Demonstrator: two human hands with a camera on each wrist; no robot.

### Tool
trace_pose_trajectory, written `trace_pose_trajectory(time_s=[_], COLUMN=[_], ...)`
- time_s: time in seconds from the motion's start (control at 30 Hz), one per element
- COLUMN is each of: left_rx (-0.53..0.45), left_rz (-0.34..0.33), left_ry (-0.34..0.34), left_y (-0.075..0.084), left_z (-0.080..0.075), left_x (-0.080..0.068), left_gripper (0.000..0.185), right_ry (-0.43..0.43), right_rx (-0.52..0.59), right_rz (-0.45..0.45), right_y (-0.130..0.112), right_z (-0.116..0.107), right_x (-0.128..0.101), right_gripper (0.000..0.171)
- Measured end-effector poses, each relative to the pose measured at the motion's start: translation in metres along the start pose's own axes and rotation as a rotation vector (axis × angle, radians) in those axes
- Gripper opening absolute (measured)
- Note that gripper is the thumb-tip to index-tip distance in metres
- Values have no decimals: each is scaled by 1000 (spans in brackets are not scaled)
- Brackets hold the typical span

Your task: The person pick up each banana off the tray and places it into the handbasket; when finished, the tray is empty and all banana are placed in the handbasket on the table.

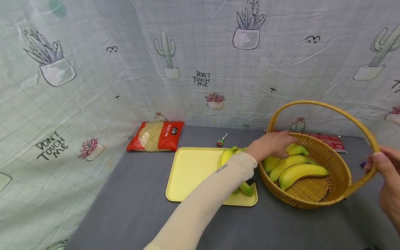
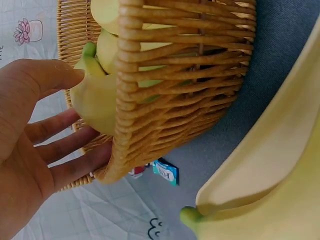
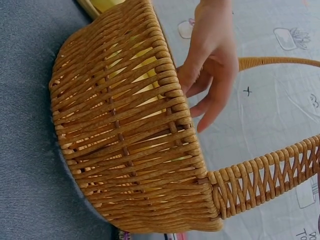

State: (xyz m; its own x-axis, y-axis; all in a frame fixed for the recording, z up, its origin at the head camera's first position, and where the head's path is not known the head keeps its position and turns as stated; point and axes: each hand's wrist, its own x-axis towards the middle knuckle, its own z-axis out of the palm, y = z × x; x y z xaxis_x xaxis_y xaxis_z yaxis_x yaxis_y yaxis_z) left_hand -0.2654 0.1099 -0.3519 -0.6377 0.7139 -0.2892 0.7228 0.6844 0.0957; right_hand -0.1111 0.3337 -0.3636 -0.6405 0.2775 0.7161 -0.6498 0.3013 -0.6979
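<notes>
A wicker basket point(image 1: 339, 163) with a tall handle stands at the right, several bananas point(image 1: 304, 172) lying in its left part. My left hand point(image 1: 275, 144) reaches over the basket's left rim. In the left wrist view its thumb touches a banana point(image 2: 95, 102) just inside the rim, while the other fingers point(image 2: 57, 125) stretch out loosely, spread from the thumb; some fingertips are hidden. My right hand point(image 1: 390, 177) grips the basket handle point(image 1: 370, 137) on its right side. More bananas point(image 1: 228, 154) lie on a yellow tray point(image 1: 193, 173), partly behind my left sleeve.
A red bag of pasta point(image 1: 157, 136) lies behind the tray's left corner. A lollipop point(image 1: 220, 141) sits just beyond the tray. Behind the basket is a flat red packet point(image 1: 332, 142). A patterned cloth point(image 1: 187, 93) hangs along the back and left of the grey table point(image 1: 125, 208).
</notes>
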Motion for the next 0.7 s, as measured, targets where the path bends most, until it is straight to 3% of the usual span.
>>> trace_pose_trajectory(time_s=[0.4, 0.7], left_rx=[-13, -150], left_rz=[144, 220], left_ry=[100, 178], left_y=[-11, -29], left_z=[-9, -7], left_x=[-30, -65], left_gripper=[58, 57], right_ry=[17, 11], right_rx=[-31, -53], right_rz=[53, 9], right_y=[2, 1], right_z=[-2, 1], right_x=[-4, -1], right_gripper=[28, 27])
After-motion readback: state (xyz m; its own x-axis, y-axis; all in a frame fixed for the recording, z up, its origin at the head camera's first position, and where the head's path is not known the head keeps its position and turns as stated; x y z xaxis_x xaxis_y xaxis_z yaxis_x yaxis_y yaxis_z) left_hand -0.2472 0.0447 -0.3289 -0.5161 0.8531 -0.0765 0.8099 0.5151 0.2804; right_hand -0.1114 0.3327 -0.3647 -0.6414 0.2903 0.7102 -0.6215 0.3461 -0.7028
